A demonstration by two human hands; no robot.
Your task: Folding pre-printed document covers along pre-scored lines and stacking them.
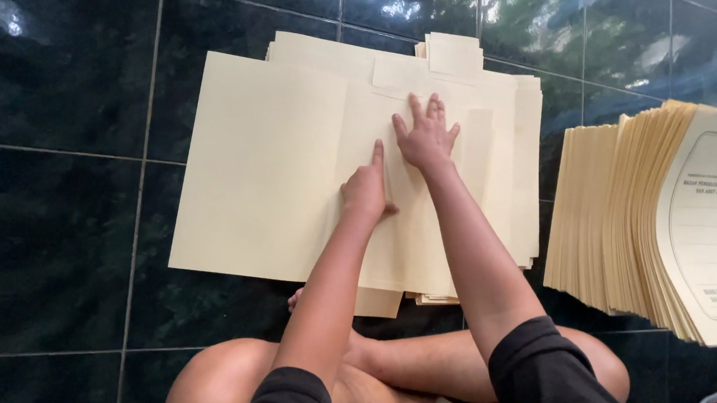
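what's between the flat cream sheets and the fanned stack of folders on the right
Only bare dark floor tile lies between the cream sheets and the folder stack, in the head view.

Matt cream paper folders [274, 173] on glossy dark tiles [54, 245]
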